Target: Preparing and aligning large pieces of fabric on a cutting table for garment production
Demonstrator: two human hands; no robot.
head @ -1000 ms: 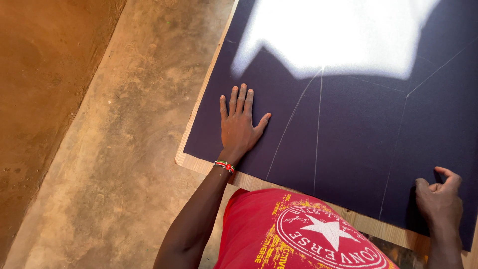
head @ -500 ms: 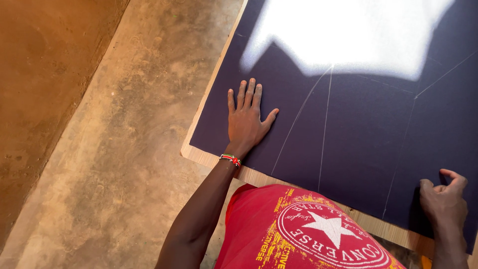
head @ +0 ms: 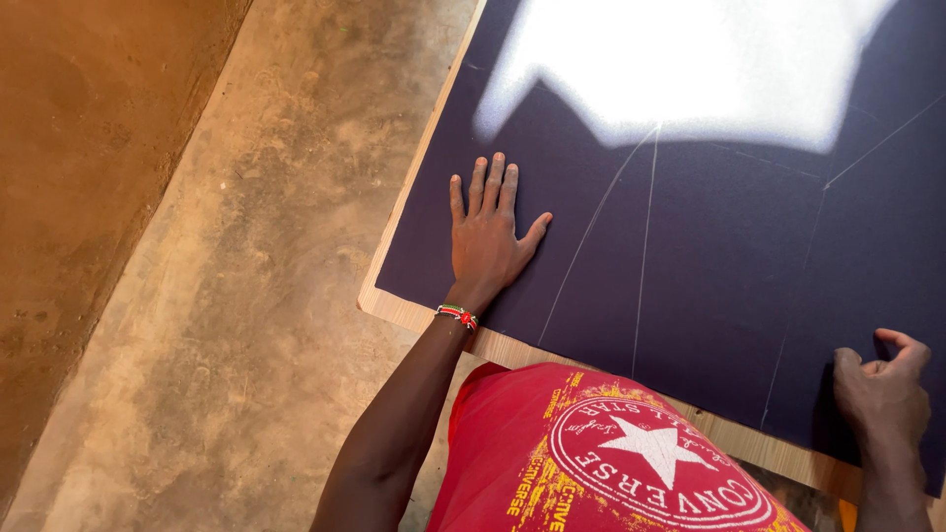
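Dark navy fabric (head: 709,266) lies flat over the wooden tabletop (head: 414,313), marked with thin chalk lines (head: 645,246) and lit by a bright patch of sunlight. The left hand (head: 488,241) presses on it, palm down with fingers spread. The right hand (head: 882,389) curls at the fabric's near edge, fingers bent, apparently gripping it. Bare concrete floor (head: 266,296) lies left of the tabletop.

Left hand (head: 488,241): flat, fingers spread, on cloth (head: 709,266).
Right hand (head: 882,394): curled, pinching the cloth's near edge.
Tabletop (head: 394,307): wooden.
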